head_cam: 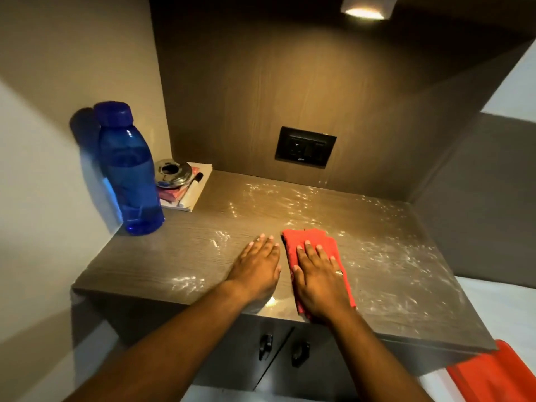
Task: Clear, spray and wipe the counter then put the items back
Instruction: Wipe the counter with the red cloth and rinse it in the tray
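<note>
- Right hand [317,278] laid flat, fingers straight and slightly spread, pressing a folded red cloth [311,242] onto the counter [185,250] near its front edge; ring visible on one finger.
- Left hand [256,265] also flat, fingers straight and together, palm down on the bare counter just beside the cloth, holding nothing.
- Wet streaks glistening across the middle and right of the counter, up to the back wall below a black socket plate [305,147].
- Open surface to the right as far as the side wall; front edge overhanging cabinet doors with two dark handles [266,346].
- Blue bottle [129,169] upright in the left corner, capped, partly filled with liquid.
- Behind it, a metal lid [173,172] resting on a stack of papers [191,195] with a pen.
</note>
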The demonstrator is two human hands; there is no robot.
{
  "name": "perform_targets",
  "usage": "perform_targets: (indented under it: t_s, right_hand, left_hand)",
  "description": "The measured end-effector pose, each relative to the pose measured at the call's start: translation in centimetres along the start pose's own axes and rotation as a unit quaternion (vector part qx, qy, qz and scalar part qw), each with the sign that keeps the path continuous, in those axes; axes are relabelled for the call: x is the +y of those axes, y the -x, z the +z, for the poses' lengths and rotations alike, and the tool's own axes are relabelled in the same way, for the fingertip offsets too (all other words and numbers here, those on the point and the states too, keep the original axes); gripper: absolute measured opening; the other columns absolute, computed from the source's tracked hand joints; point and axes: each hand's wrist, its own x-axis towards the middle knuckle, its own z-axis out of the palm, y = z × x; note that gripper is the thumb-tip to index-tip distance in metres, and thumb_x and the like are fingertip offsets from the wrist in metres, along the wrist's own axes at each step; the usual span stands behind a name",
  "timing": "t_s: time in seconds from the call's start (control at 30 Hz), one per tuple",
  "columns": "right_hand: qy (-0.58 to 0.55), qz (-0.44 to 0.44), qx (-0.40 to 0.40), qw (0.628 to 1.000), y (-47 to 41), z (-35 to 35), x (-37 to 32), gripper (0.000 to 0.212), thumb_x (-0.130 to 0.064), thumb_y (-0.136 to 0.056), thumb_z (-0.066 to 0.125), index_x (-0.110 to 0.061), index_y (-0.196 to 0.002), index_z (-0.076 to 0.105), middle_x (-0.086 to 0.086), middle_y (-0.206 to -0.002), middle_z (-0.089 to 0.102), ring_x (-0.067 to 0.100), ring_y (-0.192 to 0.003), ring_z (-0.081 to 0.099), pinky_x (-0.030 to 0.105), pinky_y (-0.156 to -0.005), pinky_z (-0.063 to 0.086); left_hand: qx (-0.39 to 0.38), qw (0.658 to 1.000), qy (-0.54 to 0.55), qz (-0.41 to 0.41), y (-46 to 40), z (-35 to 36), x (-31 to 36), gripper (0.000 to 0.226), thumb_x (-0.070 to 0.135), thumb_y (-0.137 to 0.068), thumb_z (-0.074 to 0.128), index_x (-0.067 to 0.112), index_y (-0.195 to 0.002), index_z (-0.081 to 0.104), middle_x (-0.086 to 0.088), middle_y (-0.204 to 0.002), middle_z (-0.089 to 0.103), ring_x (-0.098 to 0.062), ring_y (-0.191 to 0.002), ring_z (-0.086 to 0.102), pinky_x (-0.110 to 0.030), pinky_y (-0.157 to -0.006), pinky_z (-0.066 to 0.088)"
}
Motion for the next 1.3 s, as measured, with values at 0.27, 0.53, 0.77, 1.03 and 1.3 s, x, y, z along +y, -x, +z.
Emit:
perform_targets:
  t_s: [0.27,0.53,0.77,1.03,1.3]
  right_hand:
    - [0.012,0.184,0.046,0.982,5.9,-1.6,10.0,0.06,-0.047,-0.1,0.019,-0.025,-0.156,0.017,-0.001,-0.165,0.012,0.022,-0.153,0.007,0.045,-0.123,0.006]
    - [-0.008,0.37,0.064,0.927,6.5,-3.9,18.6,0.066,-0.05,-0.098,0.02,-0.021,-0.157,0.013,0.009,-0.166,0.005,0.029,-0.153,0.001,0.053,-0.122,0.002]
    - [-0.027,0.437,0.044,0.898,-1.0,-5.3,21.7,0.075,-0.051,-0.091,0.023,-0.012,-0.155,0.016,0.017,-0.164,0.01,0.038,-0.149,0.01,0.059,-0.117,0.011]
    - [0.001,0.252,-0.004,0.968,-12.3,-3.3,15.1,0.067,-0.041,-0.098,0.021,-0.013,-0.157,0.009,0.012,-0.166,0.0,0.032,-0.152,-0.001,0.056,-0.12,0.003]
    - [0.002,0.176,0.028,0.984,0.8,-3.2,14.1,0.068,-0.052,-0.095,0.017,-0.024,-0.157,0.012,0.002,-0.166,0.003,0.022,-0.153,-0.001,0.049,-0.122,0.002]
  left_hand:
    - [-0.001,1.0,-0.014,0.003,-3.4,1.6,5.7,0.063,0.042,-0.099,0.02,0.009,-0.153,0.013,-0.01,-0.163,0.005,-0.023,-0.15,-0.001,-0.037,-0.119,-0.004]
    - [0.015,1.0,-0.019,-0.007,-6.4,3.2,7.0,0.07,0.049,-0.093,0.008,0.013,-0.153,0.007,-0.008,-0.163,0.003,-0.021,-0.15,-0.002,-0.037,-0.12,-0.003]
    - [0.039,0.999,0.002,-0.009,-6.3,2.8,7.1,0.068,0.048,-0.095,0.013,0.013,-0.154,0.011,-0.008,-0.163,0.005,-0.02,-0.15,0.0,-0.037,-0.121,-0.001]
    - [0.043,0.999,0.005,-0.013,-6.5,3.4,7.1,0.069,0.05,-0.094,0.013,0.017,-0.154,0.009,-0.004,-0.163,0.002,-0.016,-0.149,-0.005,-0.033,-0.118,-0.008]
    - [0.035,0.999,-0.005,-0.016,-6.5,3.1,7.2,0.067,0.049,-0.095,0.016,0.016,-0.154,0.012,-0.005,-0.163,0.008,-0.018,-0.149,0.002,-0.034,-0.119,-0.003]
